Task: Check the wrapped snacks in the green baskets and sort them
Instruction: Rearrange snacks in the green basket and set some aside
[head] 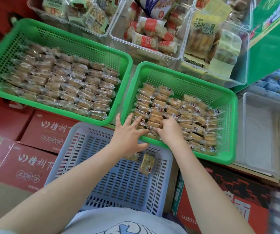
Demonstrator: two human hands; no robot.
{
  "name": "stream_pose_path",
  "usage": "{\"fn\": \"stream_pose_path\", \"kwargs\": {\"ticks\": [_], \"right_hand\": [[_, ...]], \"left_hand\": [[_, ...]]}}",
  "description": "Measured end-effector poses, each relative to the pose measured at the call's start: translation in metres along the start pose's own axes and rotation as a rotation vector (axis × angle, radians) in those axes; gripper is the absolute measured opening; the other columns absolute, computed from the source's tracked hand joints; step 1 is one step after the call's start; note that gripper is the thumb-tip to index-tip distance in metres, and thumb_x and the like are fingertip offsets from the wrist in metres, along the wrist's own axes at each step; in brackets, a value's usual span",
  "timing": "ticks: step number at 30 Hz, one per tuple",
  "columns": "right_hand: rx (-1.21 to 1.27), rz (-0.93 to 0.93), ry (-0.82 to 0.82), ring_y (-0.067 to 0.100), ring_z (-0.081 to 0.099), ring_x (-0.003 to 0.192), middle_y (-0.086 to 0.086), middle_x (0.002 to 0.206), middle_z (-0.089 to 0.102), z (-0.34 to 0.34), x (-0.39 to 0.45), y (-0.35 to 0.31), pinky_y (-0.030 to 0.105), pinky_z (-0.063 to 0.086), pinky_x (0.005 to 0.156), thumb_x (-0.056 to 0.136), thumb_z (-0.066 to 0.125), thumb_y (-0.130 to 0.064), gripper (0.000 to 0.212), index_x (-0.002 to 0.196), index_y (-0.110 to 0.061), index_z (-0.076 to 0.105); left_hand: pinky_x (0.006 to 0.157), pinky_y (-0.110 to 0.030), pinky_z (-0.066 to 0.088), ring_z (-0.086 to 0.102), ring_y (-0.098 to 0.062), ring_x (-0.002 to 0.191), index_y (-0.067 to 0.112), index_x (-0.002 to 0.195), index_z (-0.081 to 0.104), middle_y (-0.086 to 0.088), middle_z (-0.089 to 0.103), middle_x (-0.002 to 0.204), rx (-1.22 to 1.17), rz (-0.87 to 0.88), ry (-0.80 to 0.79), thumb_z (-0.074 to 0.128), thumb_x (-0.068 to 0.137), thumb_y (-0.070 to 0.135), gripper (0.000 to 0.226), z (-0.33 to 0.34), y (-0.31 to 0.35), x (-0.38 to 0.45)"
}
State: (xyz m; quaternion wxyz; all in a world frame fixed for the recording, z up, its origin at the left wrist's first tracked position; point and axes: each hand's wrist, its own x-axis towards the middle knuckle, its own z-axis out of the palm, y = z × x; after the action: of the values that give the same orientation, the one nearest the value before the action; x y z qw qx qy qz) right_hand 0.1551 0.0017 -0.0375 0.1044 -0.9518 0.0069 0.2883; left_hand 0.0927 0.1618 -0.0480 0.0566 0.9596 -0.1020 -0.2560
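Observation:
Two green baskets hold rows of clear-wrapped biscuit snacks. The left green basket (pixel 65 36) is nearly full. The right green basket (pixel 186 76) is partly filled with wrapped snacks (pixel 178 108). My left hand (pixel 129 134) hovers with fingers spread over the right basket's near left corner, fingertips touching the packs. My right hand (pixel 168 127) has its fingers curled down onto a snack pack (pixel 152 125) in that corner. Below them a pale blue basket (pixel 119 183) holds two wrapped snacks (pixel 147 162).
Clear plastic bins (pixel 146 48) of other packaged snacks line the back. Red cartons (pixel 29 166) sit at the lower left, and another red carton (pixel 220 200) at the lower right. A clear bin (pixel 269 132) stands right of the green basket.

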Motion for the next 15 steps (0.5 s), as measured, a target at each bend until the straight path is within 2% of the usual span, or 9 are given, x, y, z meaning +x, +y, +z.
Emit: {"fn": "stream_pose_path", "kwargs": {"ticks": [3,7,9,12,15], "right_hand": [[0.097,0.022,0.002,0.030,0.057,0.105,0.012,0.130,0.052,-0.001,0.001,0.002,0.030,0.038,0.079,0.100,0.060,-0.027,0.020,0.095,-0.008,0.062],[0.253,0.054,-0.056,0.020,0.055,0.077,0.005,0.099,0.061,-0.012,0.001,0.011,0.032,0.041,0.063,0.105,0.047,-0.024,0.014,0.100,-0.016,0.057],[0.425,0.092,-0.060,0.022,0.060,0.082,0.006,0.098,0.062,-0.015,0.001,0.017,0.037,0.049,0.071,0.106,0.043,-0.025,0.017,0.100,-0.016,0.056],[0.764,0.204,0.094,0.028,0.069,0.091,0.011,0.100,0.068,-0.015,-0.007,0.025,0.050,0.056,0.088,0.104,0.050,-0.024,0.016,0.092,-0.017,0.059],[1.068,0.232,0.208,0.025,0.069,0.089,0.012,0.103,0.069,-0.017,-0.019,0.026,0.046,0.060,0.083,0.104,0.052,-0.021,0.016,0.092,-0.013,0.060]], "left_hand": [[0.116,-0.070,-0.009,-0.003,-0.030,0.156,0.053,0.149,0.035,0.000,0.003,0.171,-0.014,0.000,0.005,0.031,0.089,0.080,0.066,-0.001,0.000,-0.001],[0.117,-0.069,-0.010,-0.003,-0.030,0.156,0.052,0.149,0.036,0.000,0.003,0.171,-0.016,0.003,-0.002,0.029,0.087,0.083,0.069,-0.002,0.000,-0.001],[0.117,-0.069,-0.010,-0.002,-0.030,0.156,0.052,0.149,0.035,0.000,0.004,0.171,-0.014,0.006,0.000,0.028,0.087,0.084,0.070,-0.002,0.000,-0.001],[0.117,-0.069,-0.009,-0.002,-0.030,0.156,0.053,0.149,0.035,0.001,0.004,0.171,-0.013,0.011,-0.004,0.028,0.087,0.084,0.070,-0.001,0.000,-0.001],[0.118,-0.068,-0.009,-0.002,-0.028,0.157,0.052,0.149,0.035,0.002,0.005,0.170,-0.042,0.019,-0.016,0.027,0.087,0.085,0.071,-0.002,-0.002,-0.002]]}}
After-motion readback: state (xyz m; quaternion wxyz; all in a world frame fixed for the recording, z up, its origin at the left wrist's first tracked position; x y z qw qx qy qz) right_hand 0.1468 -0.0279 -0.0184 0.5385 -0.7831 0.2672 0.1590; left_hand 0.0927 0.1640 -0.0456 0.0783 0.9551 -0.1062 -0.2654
